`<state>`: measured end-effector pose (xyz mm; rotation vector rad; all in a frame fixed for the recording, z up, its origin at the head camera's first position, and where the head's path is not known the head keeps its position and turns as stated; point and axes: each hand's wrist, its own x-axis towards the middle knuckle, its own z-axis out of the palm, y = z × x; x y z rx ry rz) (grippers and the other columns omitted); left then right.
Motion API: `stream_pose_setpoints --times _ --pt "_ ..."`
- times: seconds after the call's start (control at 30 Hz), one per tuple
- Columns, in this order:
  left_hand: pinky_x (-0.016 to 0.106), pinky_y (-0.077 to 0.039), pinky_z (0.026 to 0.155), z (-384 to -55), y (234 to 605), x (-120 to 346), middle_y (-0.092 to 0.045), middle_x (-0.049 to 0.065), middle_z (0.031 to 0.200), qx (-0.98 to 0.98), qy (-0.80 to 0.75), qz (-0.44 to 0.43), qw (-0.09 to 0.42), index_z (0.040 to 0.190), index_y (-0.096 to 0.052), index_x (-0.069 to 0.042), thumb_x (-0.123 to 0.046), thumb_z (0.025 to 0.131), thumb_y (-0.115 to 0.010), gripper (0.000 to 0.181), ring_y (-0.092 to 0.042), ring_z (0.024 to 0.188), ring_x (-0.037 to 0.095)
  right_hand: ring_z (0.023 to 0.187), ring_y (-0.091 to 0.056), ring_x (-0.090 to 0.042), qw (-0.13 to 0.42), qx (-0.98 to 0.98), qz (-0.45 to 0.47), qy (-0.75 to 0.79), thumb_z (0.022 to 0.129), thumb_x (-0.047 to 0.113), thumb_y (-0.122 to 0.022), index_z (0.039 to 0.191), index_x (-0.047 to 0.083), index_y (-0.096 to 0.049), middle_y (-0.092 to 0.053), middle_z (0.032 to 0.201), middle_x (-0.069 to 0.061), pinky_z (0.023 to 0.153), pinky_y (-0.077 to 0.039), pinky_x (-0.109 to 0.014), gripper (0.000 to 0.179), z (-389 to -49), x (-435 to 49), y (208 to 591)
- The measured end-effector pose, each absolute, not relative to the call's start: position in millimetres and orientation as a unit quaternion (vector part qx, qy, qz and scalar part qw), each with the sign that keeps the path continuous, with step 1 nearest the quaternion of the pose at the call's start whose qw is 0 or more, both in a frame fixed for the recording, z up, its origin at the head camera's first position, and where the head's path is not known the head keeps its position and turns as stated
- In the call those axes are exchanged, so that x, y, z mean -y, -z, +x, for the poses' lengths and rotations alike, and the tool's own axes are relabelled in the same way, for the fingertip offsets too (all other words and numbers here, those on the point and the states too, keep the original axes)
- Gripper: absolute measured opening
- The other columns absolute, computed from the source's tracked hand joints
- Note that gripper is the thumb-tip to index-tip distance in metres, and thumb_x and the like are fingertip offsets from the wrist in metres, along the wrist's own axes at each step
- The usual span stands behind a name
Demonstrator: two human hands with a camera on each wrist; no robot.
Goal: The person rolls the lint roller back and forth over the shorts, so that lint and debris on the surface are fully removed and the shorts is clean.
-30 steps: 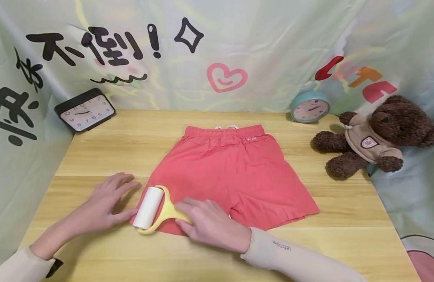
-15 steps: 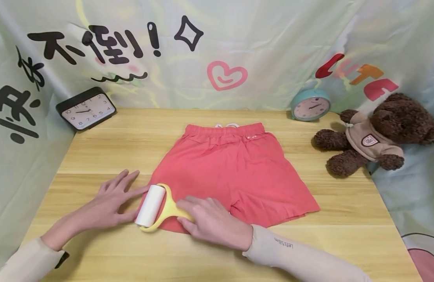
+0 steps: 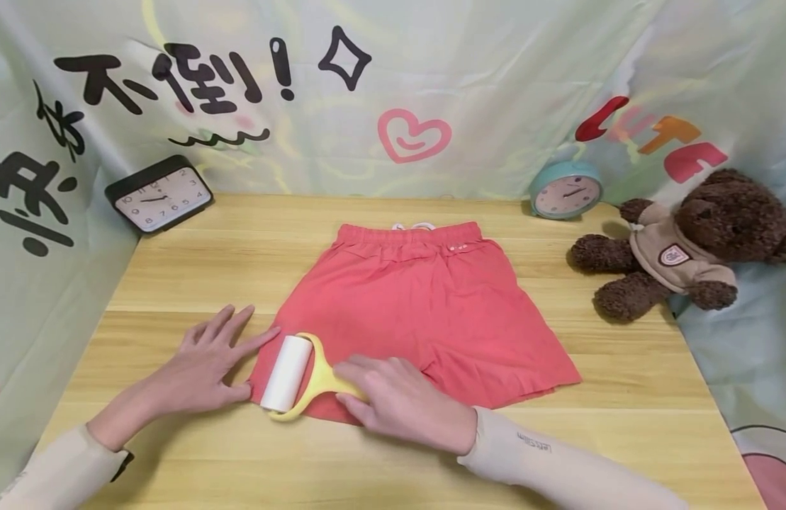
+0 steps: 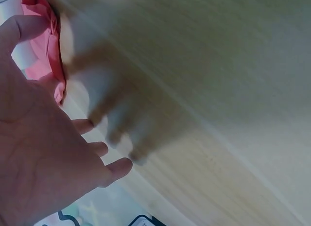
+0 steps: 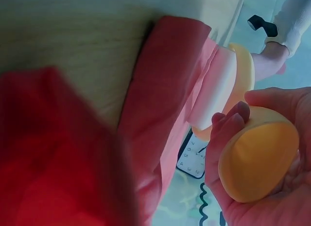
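A pair of red shorts (image 3: 393,304) lies flat on the wooden table, waistband at the far side. My right hand (image 3: 405,404) grips the yellow handle of a lint roller, its white roll (image 3: 286,373) lying over the left leg of the shorts. In the right wrist view, fingers and thumb wrap the hollow handle (image 5: 257,163). With fingers spread, my left hand (image 3: 204,368) touches the left edge of the shorts by thumb and index fingertip. The left wrist view shows its other fingers stretched out over the table, beside the red hem (image 4: 51,51).
A black-framed clock (image 3: 159,198) stands at the back left and a round teal clock (image 3: 566,191) at the back right. A brown teddy bear (image 3: 663,255) sits at the right edge. Printed cloth (image 3: 495,92) hangs behind the table (image 3: 495,460).
The right hand has drawn the lint roller a little to the right across the left leg. The left hand has shifted right, its index finger now reaching the shorts' edge.
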<state>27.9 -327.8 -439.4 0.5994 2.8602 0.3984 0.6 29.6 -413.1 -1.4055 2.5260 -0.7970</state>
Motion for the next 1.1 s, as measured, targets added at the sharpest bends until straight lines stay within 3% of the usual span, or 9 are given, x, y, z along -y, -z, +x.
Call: stream_pose_setpoints --times 0.23,0.47,0.77,1.1 --pt "0.082 -0.024 0.109 27 441 330 -0.024 0.026 0.175 -0.962 -0.139 0.212 0.099 0.171 -0.039 -0.027 -0.042 0.090 -0.075 0.090 -0.018 0.157 0.057 0.060 -0.043 -0.006 0.071 -0.840 -0.469 0.262 0.103 0.022 -0.078 0.117 0.014 -0.072 -0.058 0.094 0.008 0.053 -0.038 -0.015 0.017 0 -38 412" --pt "0.084 -0.021 0.109 24 438 328 -0.026 0.023 0.175 -0.955 -0.186 0.210 0.096 0.171 -0.041 -0.032 -0.060 0.098 -0.071 0.083 -0.014 0.160 0.053 0.061 -0.044 -0.005 0.082 -0.841 -0.467 0.263 0.102 0.023 -0.079 0.122 0.013 -0.073 -0.060 0.096 0.007 0.055 -0.040 -0.014 0.023 -1 -39 413" --pt "0.085 -0.029 0.104 21 440 331 -0.026 0.028 0.173 -0.963 -0.123 0.226 0.080 0.168 -0.046 -0.029 -0.083 0.081 -0.077 0.107 -0.021 0.155 0.060 0.064 -0.047 -0.005 0.098 -0.842 -0.463 0.259 0.104 0.024 -0.077 0.122 0.014 -0.073 -0.058 0.095 0.007 0.055 -0.042 -0.015 0.022 -4 -45 414" --pt "0.084 -0.029 0.106 19 439 322 -0.025 0.028 0.174 -0.966 -0.126 0.210 0.086 0.167 -0.048 -0.028 -0.074 0.092 -0.073 0.092 -0.020 0.156 0.058 0.065 -0.047 -0.005 0.100 -0.836 -0.468 0.269 0.104 0.025 -0.077 0.123 0.014 -0.073 -0.059 0.095 0.008 0.055 -0.041 -0.014 0.022 -6 -50 416"
